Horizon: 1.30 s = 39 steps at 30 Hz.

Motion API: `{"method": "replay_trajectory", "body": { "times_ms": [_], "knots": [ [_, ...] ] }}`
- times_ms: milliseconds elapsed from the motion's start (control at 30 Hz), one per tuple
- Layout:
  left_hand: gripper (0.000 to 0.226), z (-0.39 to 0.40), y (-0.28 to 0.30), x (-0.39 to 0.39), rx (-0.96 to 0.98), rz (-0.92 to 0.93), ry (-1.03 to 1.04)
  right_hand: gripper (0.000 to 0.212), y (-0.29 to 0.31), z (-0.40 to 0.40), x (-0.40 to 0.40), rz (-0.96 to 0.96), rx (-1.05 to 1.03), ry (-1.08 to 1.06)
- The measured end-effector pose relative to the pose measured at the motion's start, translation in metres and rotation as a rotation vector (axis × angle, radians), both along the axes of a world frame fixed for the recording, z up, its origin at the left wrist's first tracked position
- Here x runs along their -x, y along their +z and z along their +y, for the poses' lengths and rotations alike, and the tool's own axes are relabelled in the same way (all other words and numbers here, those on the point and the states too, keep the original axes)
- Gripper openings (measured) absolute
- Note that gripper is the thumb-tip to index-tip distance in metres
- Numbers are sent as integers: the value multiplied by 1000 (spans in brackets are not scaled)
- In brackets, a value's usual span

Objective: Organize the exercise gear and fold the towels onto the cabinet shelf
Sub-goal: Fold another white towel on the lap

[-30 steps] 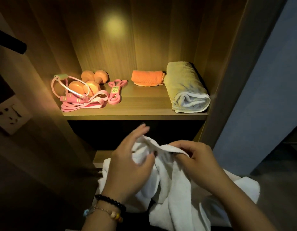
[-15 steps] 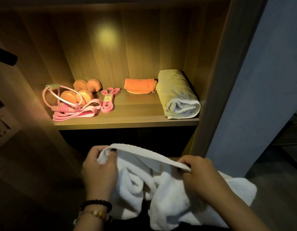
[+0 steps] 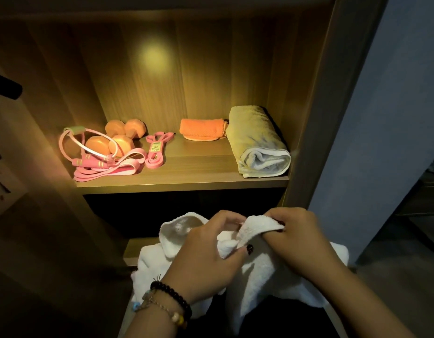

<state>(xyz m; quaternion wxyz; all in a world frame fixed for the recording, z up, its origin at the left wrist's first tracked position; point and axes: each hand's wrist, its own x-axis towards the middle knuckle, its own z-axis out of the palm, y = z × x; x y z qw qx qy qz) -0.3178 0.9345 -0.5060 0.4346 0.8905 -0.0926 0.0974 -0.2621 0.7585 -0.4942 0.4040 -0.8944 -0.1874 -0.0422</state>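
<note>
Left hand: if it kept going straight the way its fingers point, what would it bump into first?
Probably the right hand: the left hand points right, across the white towel both hold. Depth is hard to judge.

A white plastic wall socket plate (image 3: 5,196) sits on the dim wall at the left edge, its slots only partly legible. Above it, a dark rounded bar end (image 3: 6,87) juts in from the left. A plain grey-blue wall panel (image 3: 386,132) fills the right side, with shadowed grey floor (image 3: 406,284) below
</note>
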Motion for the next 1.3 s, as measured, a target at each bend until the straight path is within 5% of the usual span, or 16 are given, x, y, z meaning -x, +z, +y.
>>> {"method": "replay_trajectory", "body": {
  "times_ms": [167, 333, 467, 533, 600, 767, 900, 1033, 1100, 1200, 1300],
  "knots": [
    [7, -6, -25, 0, -17, -40, 62, 15, -7, 3, 4, 29, -53, 70],
    [15, 10, -20, -2, 564, -24, 493, 28, -18, -2, 4, 59, 47, 200],
    [9, 46, -14, 2, 900, 114, 758, 16, -44, -26, -17, 105, -34, 75],
    [7, 55, -15, 4, 779, 124, 779, 32, -53, -38, -24, 91, -127, -27],
    [24, 50, -14, 6, 507, 58, 743, 27, -48, -39, -25, 57, -187, -56],
    [65, 13, 1, 10, 15, -171, 327, 17, -19, -15, -13, -21, -159, 99],
    [53, -9, -1, 7, -22, -78, 13, 15, 12, -1, 2, 37, -211, 200],
    [17, -5, -14, 8, 28, 7, -37, 18, 35, -5, 5, 191, -316, 310],
    [11, -7, -16, 10, 272, 22, -10, 17, 35, -6, 3, 225, -343, 333],
    [11, -7, -9, 18, 941, 121, 39, 13, 29, -4, 2, 276, -325, 402],
    [40, -1, -4, 20, 1299, 252, 15, 25, 12, 3, 2, 312, -267, 415]
  ]
}}
